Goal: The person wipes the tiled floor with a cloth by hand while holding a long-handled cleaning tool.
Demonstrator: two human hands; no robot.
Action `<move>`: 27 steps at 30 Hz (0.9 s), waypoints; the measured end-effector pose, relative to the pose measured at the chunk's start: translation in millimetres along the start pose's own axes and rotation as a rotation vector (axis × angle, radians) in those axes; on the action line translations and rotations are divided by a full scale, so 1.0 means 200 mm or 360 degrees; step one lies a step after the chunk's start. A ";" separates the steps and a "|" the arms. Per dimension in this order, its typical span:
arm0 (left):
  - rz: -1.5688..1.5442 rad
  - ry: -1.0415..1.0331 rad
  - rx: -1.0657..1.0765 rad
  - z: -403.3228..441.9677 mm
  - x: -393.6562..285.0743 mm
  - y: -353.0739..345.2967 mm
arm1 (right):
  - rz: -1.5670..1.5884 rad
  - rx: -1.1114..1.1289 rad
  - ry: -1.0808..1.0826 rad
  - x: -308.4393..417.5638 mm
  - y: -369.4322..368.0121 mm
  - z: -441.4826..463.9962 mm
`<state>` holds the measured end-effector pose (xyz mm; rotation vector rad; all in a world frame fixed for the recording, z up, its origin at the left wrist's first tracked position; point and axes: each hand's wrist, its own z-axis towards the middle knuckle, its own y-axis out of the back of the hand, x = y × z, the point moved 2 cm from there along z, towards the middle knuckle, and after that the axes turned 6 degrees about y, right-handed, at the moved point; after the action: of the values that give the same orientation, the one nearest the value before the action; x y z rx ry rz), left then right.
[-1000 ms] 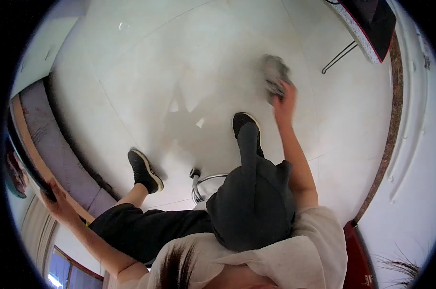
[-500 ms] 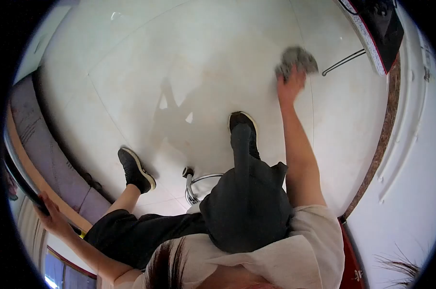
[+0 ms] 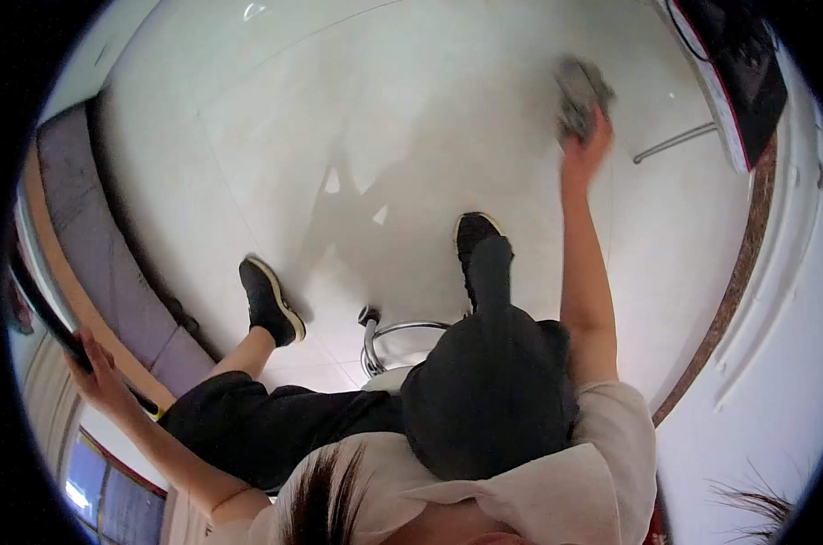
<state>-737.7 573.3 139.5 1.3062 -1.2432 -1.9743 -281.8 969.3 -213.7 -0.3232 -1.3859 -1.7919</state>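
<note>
My right hand (image 3: 589, 150) reaches out over the pale tiled floor (image 3: 411, 118) with its fingers closed on a crumpled grey cloth (image 3: 579, 84). The cloth is slightly blurred and appears to lie against the floor. At the far left, my left hand (image 3: 101, 374) is wrapped around a long black pole (image 3: 53, 318) that slants down past a yellow band near my thigh. Both ends of the pole are out of sight or hidden.
A padded grey-purple sofa (image 3: 103, 236) runs along the left. At the upper right stands a dark, red-edged piece (image 3: 734, 73) with a thin metal leg (image 3: 673, 143). A chrome stool base (image 3: 371, 350) is beneath me, between my black shoes (image 3: 268, 304).
My right hand and the cloth have moved farther forward over the floor, and the cloth has turned. The view has shifted a little. My left hand keeps its hold on the pole.
</note>
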 end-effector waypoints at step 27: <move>0.0119 0.0154 -0.0077 -0.16 -0.07 0.12 | -0.0149 0.0391 -0.0423 0.17 -0.18 -0.60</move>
<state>-704.6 558.5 162.0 1.2969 -1.1746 -1.8553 -296.5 847.7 -258.8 -0.3801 -1.8150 -1.6730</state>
